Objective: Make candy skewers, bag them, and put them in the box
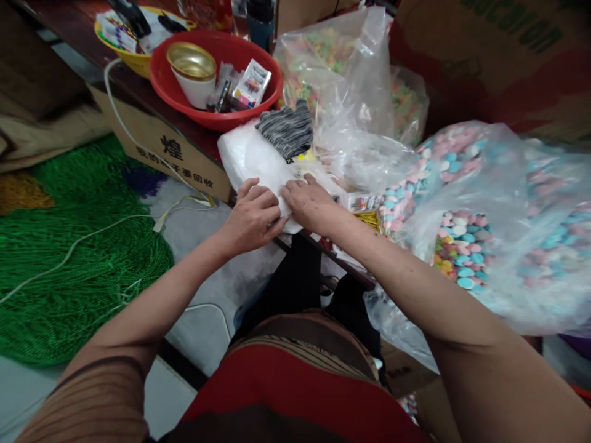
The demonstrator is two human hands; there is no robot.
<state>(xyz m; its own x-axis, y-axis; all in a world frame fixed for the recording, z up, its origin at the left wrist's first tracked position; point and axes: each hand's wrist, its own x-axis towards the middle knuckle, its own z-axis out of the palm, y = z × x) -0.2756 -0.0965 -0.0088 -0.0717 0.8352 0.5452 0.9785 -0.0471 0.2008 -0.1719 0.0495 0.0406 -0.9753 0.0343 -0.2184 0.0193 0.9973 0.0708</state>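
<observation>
A stack of thin, white, see-through plastic bags (263, 154) lies at the table's edge in front of me. At its near side, my left hand (253, 218) has its fingers bent and closed on the edge of the bags. Close beside it, my right hand (307, 200) grips the same edge from the right, its thumb mostly hidden. A grey striped knit glove (289, 129) rests on the far part of the stack. Whether one bag or several lie between my fingers cannot be made out.
Behind the stack stands a red basin (161, 92) holding a cup and small packets, with a yellow basin (138, 64) beyond. Large clear bags of pastel candies (471, 252) fill the right. Green cords (83, 264) and a white cable (78, 243) lie at left.
</observation>
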